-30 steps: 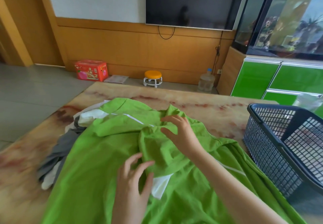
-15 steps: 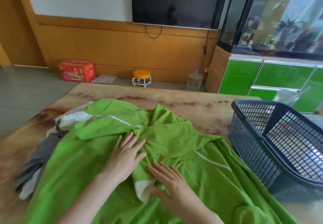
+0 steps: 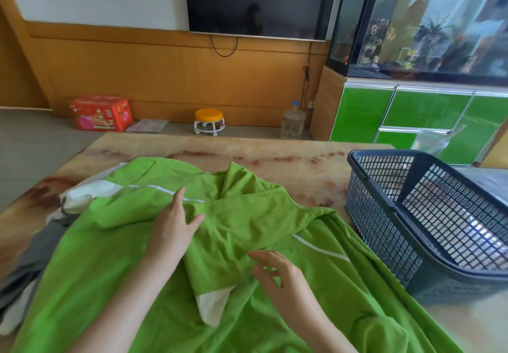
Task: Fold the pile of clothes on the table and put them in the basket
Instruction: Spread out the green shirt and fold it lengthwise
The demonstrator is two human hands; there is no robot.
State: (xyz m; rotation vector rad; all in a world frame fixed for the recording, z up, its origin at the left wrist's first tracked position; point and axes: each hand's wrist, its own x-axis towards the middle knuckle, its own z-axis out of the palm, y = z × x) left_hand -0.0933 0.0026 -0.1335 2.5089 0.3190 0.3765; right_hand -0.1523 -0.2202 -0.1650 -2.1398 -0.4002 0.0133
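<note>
On the table: both your hands on the green garment, basket to its right

On the table the green garment lies spread and crumpled, covering most of the near side; treat it as the landmark

- Your left hand rests palm-down on the garment's middle, fingers extended and loosely together, thumb out to the right. Flat and open, no cloth pinched in it
- Your right hand sits just right of and nearer than the left, fingers curled, tips down in a fold of the green fabric. Half closed; can't tell whether it actually has cloth gripped or is only touching it
- White cuff or lining patch shows on the garment just left of your right hand, between your two forearms
- White piping stripe runs across the garment's right side
- Remaining pile: grey and white clothes stick out from under the garment's left edge, partly covered by it
- Dark mesh basket stands on the table just right of the garment, its near corner touching or almost touching the fabric; no folded clothes visible in it
- Beyond the garment, on the floor by the wall: red box, orange stool, water bottle
</note>
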